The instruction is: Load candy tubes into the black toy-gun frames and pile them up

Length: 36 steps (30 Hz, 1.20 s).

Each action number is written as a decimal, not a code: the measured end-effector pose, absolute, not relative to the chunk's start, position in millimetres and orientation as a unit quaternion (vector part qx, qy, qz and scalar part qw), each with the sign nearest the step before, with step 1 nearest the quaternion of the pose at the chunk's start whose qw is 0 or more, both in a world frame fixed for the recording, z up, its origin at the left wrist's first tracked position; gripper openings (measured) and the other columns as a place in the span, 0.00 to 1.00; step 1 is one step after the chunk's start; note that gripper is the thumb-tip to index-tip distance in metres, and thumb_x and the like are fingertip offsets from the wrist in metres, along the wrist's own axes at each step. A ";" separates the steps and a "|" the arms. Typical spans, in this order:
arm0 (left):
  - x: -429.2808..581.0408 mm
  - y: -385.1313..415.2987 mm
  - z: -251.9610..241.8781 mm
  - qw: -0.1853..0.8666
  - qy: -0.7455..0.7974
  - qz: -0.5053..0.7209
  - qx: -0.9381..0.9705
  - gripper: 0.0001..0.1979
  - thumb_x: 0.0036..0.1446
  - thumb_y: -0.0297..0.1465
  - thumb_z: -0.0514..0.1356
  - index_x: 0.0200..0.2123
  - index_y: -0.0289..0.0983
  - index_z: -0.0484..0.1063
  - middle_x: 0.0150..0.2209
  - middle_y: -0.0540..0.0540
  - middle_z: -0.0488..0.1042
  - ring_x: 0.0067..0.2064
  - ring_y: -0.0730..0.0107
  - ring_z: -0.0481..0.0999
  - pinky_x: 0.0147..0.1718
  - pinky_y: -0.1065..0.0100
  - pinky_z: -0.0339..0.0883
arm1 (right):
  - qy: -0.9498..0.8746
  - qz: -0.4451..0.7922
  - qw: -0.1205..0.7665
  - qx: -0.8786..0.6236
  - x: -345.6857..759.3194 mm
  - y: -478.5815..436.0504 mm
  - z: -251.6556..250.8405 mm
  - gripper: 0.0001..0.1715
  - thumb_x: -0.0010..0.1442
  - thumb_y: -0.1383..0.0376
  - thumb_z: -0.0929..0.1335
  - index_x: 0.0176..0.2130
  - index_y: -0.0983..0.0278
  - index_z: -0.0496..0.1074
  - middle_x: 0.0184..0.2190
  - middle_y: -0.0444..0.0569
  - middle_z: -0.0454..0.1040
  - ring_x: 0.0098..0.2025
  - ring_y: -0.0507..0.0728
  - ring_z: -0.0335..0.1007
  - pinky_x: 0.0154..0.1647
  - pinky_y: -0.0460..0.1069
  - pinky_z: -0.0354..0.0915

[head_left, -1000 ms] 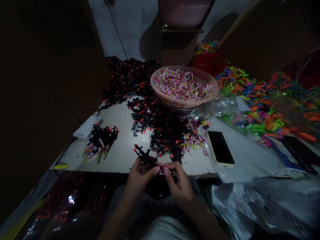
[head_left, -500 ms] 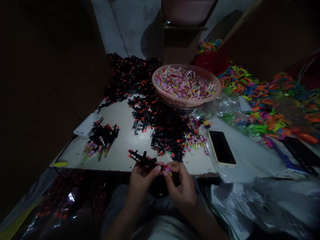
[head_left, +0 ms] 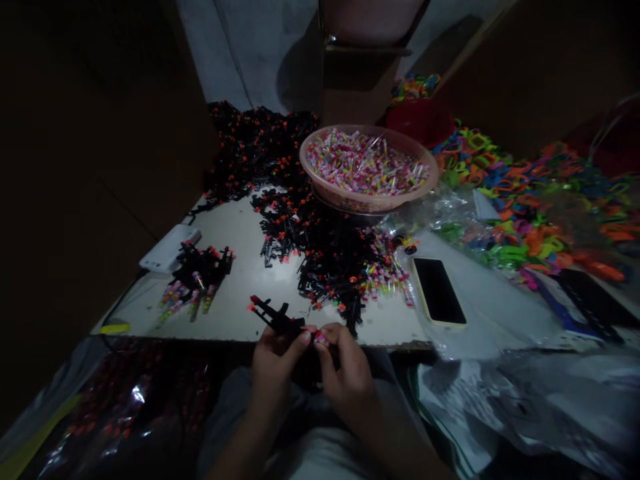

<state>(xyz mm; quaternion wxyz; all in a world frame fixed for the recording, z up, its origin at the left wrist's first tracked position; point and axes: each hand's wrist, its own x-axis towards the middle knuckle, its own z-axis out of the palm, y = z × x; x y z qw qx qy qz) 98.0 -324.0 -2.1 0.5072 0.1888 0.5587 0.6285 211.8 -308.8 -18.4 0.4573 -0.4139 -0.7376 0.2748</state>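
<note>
My left hand (head_left: 277, 363) is closed round a small black toy gun (head_left: 273, 315) with an orange-red tip that points up and to the left. My right hand (head_left: 345, 370) pinches a small pink wrapped candy tube (head_left: 320, 337) against the back end of the toy. Both hands hover over my lap at the near edge of a white table (head_left: 240, 240). A heap of the same black toys (head_left: 330, 257) lies mid-table, mixed with candy tubes. A small pile of toys with tubes attached (head_left: 197, 277) sits at the left.
A pink basket (head_left: 367, 167) full of wrapped candy tubes stands at the back. A phone (head_left: 439, 292) lies face up on the right, a white box (head_left: 167, 250) on the left. Bright plastic pieces in bags (head_left: 525, 207) cover the right side.
The toy gun in my left hand has tilted and shifted slightly left. My right hand has pushed the candy tube closer in against it. The view has shifted a little.
</note>
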 end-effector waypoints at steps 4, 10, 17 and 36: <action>100.0 -324.0 -5.0 0.515 0.543 0.647 0.148 0.18 0.38 0.35 0.71 0.34 0.34 0.76 0.34 0.44 0.80 0.37 0.63 0.79 0.40 0.67 0.72 | -0.770 0.179 0.446 -0.419 203.5 -310.6 -24.2 0.09 0.64 0.71 0.57 0.40 0.61 0.62 0.33 0.51 0.70 0.37 0.57 0.69 0.40 0.51 0.67; 102.1 -321.0 -13.4 0.569 0.523 0.627 0.098 0.19 0.38 0.34 0.72 0.35 0.32 0.77 0.35 0.42 0.80 0.39 0.64 0.79 0.40 0.70 0.71 | -0.792 0.138 0.429 -0.412 207.8 -298.2 -37.8 0.02 0.62 0.68 0.60 0.38 0.63 0.60 0.30 0.49 0.67 0.33 0.57 0.66 0.35 0.52 0.65; 108.6 -317.3 -20.0 0.617 0.510 0.592 0.093 0.23 0.40 0.38 0.71 0.38 0.31 0.75 0.35 0.42 0.79 0.37 0.67 0.78 0.39 0.71 0.70 | -0.786 0.218 0.395 -0.423 216.7 -291.1 -35.5 0.03 0.60 0.67 0.61 0.33 0.61 0.61 0.27 0.46 0.68 0.30 0.55 0.65 0.32 0.49 0.63; -28.1 -213.3 -6.1 0.020 0.820 0.223 0.527 0.22 0.60 0.36 0.51 0.55 0.34 0.66 0.57 0.35 0.65 0.59 0.50 0.61 0.57 0.54 0.52 | -0.797 0.019 0.127 -0.590 309.8 -228.8 -58.6 0.13 0.61 0.70 0.61 0.45 0.62 0.69 0.40 0.54 0.71 0.42 0.62 0.68 0.40 0.54 0.56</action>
